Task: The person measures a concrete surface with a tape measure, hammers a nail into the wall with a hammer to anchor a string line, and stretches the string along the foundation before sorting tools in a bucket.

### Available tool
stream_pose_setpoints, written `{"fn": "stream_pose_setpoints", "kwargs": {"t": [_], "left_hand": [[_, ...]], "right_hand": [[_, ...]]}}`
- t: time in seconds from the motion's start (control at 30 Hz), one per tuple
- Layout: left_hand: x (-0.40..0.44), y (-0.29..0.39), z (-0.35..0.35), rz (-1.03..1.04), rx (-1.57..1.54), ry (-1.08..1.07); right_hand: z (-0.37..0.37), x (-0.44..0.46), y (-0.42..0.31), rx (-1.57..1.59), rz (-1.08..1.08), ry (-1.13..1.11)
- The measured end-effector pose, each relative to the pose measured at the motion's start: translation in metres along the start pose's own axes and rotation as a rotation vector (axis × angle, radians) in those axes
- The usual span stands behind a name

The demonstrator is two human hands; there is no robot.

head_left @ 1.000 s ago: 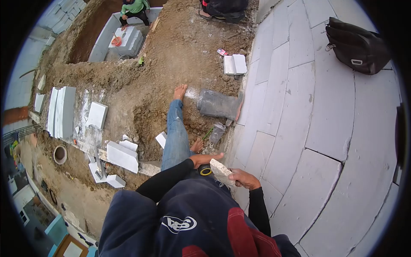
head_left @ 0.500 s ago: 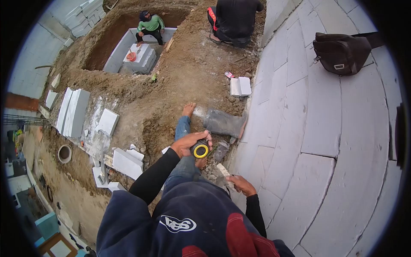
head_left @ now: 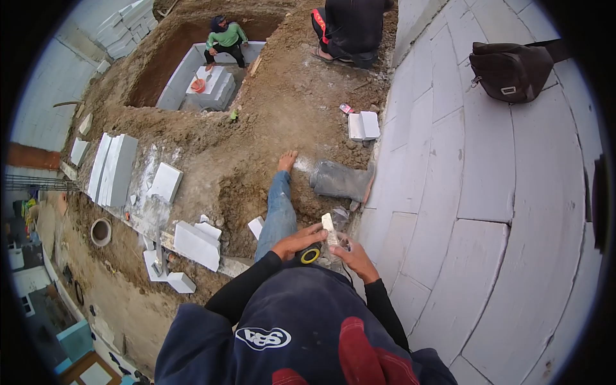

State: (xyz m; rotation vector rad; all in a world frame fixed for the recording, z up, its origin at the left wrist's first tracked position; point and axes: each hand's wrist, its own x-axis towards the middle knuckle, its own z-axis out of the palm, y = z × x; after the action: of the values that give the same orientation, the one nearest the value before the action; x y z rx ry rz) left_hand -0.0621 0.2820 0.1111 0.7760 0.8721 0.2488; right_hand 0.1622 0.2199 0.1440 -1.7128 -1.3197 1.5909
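My left hand (head_left: 298,243) is closed around a black tape measure (head_left: 310,255) with a yellow ring, close to my waist. Its fingertips reach to a pale, flat strip (head_left: 330,229), whose exact kind I cannot make out. My right hand (head_left: 357,258) grips that strip near its lower end, and the strip points up and away from me. Both hands are side by side in front of my dark shirt. Beyond them a grey rubber boot (head_left: 340,179) lies on the soil by the wall, next to my bare foot (head_left: 287,160).
A light block wall (head_left: 443,186) runs along the right, with a dark bag (head_left: 510,72) on it. White blocks (head_left: 115,170) and offcuts (head_left: 197,245) lie at left. One person (head_left: 226,42) sits in a block-lined pit; another (head_left: 353,29) crouches near the wall.
My hands have come together. The strip has risen from low on the right to beside the left hand, and the tape measure has moved down toward my waist.
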Motion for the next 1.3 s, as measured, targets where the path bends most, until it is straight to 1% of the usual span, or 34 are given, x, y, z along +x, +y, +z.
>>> {"fn": "stream_pose_setpoints", "kwargs": {"t": [0.03, 0.07, 0.13, 0.17, 0.27, 0.3, 0.4, 0.47, 0.5, 0.6, 0.7, 0.77, 0.8, 0.87, 0.9, 1.0, 1.03, 1.07, 1.13, 1.17, 1.27, 1.3], "left_hand": [[-0.004, 0.017, 0.005, 0.009, -0.031, -0.071], [-0.004, 0.017, 0.002, -0.041, -0.047, -0.054], [-0.016, 0.039, 0.004, -0.019, -0.122, -0.032], [-0.014, 0.032, -0.001, 0.003, -0.126, -0.040], [-0.011, 0.018, -0.021, 0.074, -0.138, -0.061], [-0.016, 0.021, -0.022, 0.082, -0.143, -0.065], [-0.027, 0.028, -0.022, 0.080, -0.172, -0.059], [-0.034, 0.037, -0.018, 0.078, -0.164, -0.054], [-0.038, 0.043, -0.014, 0.091, -0.106, -0.039], [-0.042, 0.050, -0.006, 0.110, 0.026, 0.004], [-0.041, 0.042, -0.009, 0.105, 0.039, 0.075], [-0.039, 0.031, -0.014, 0.111, 0.009, 0.160], [-0.041, 0.030, -0.013, 0.097, -0.063, 0.229], [-0.044, 0.028, -0.012, 0.073, -0.211, 0.373], [-0.038, 0.014, -0.021, 0.103, -0.319, 0.376], [-0.038, 0.002, -0.038, 0.090, -0.831, 0.425], [-0.040, 0.001, -0.044, 0.099, -0.885, 0.394], [-0.045, -0.002, -0.049, 0.122, -0.939, 0.388], [-0.066, 0.014, -0.046, 0.170, -1.050, 0.381], [-0.070, 0.009, -0.056, 0.180, -1.054, 0.359], [-0.093, 0.006, -0.069, 0.204, -1.107, 0.415], [-0.099, 0.002, -0.072, 0.215, -1.125, 0.413]], "right_hand": [[0.004, 0.004, -0.014, -0.065, 0.005, 0.037], [0.007, 0.005, -0.025, -0.127, 0.020, 0.067], [0.007, 0.002, -0.045, -0.159, -0.018, 0.096], [0.003, -0.002, -0.064, -0.196, -0.019, 0.038], [-0.001, 0.007, -0.037, 0.018, -0.129, -0.013], [0.004, 0.014, -0.042, 0.202, -0.192, -0.007], [-0.008, 0.003, -0.062, 0.505, 0.108, -0.092], [-0.004, 0.005, -0.060, 0.588, 0.230, -0.041], [0.000, 0.007, -0.060, 0.628, 0.291, -0.013], [0.015, 0.022, -0.043, 0.563, 0.229, 0.059], [0.019, 0.031, -0.038, 0.711, 0.265, 0.120], [0.020, 0.031, -0.038, 0.982, 0.247, 0.170], [0.020, 0.031, -0.038, 1.115, 0.238, 0.191], [0.011, 0.023, -0.034, 1.330, 0.218, 0.032], [0.007, 0.019, -0.032, 1.432, 0.211, -0.054], [0.010, 0.007, -0.033, 1.345, 0.186, -0.108], [0.012, 0.007, -0.026, 1.353, 0.221, -0.090], [0.011, 0.011, -0.017, 1.396, 0.248, -0.022], [0.006, 0.016, -0.004, 1.476, 0.306, 0.115], [-0.001, 0.018, -0.001, 1.472, 0.322, 0.200], [-0.024, 0.028, 0.020, 1.437, 0.257, 0.207], [-0.027, 0.029, 0.019, 1.383, 0.278, 0.182]]}}
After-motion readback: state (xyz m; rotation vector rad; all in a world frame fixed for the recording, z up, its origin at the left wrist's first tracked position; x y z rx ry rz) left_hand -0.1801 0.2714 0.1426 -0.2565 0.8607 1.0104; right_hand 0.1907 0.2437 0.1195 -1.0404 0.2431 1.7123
